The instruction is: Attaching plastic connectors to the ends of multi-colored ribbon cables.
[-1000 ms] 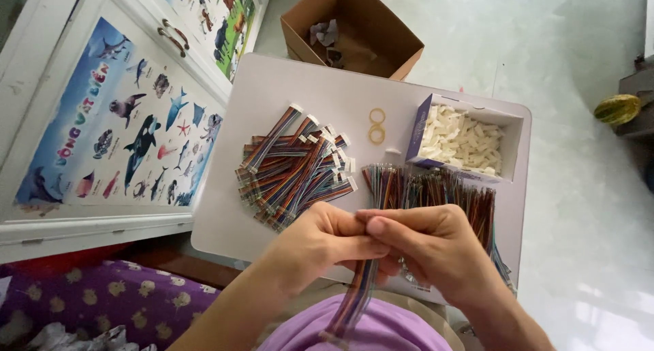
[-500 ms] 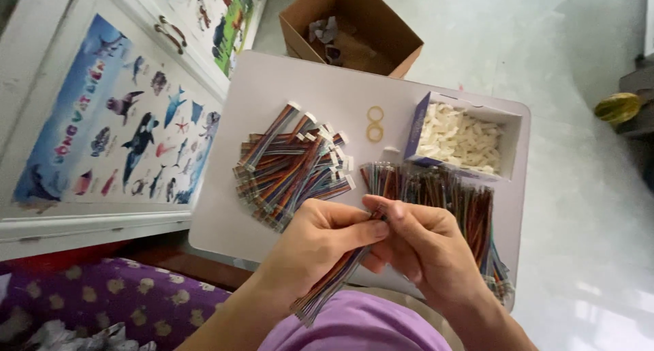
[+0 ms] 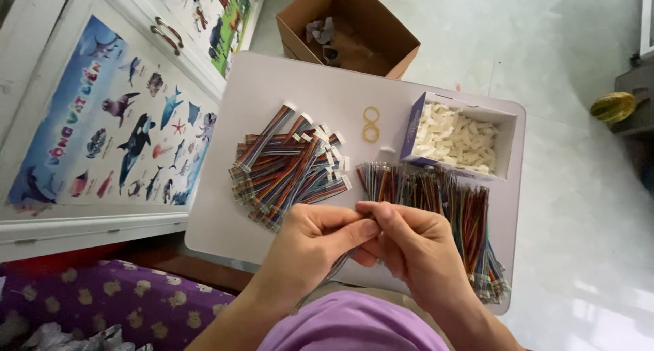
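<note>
Left hand [image 3: 310, 245] and right hand [image 3: 415, 249] pinched together on multicoloured ribbon cable [image 3: 334, 269], finished cable pile [image 3: 289, 166] beyond left, loose wire bundle [image 3: 443, 201] beyond right

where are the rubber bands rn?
Head view: two yellow rubber bands lie on the white table, between the ribbon-cable pile on their left and the box of white connectors on their right.

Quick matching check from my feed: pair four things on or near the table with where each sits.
1 rubber bands
2 cardboard box
3 small box of white connectors
4 pile of finished ribbon cables

a on the floor beyond the table
b table's far right part
c table middle, left of the hands
d between the cable pile and the connector box

Pairs: 1-d, 2-a, 3-b, 4-c
</note>
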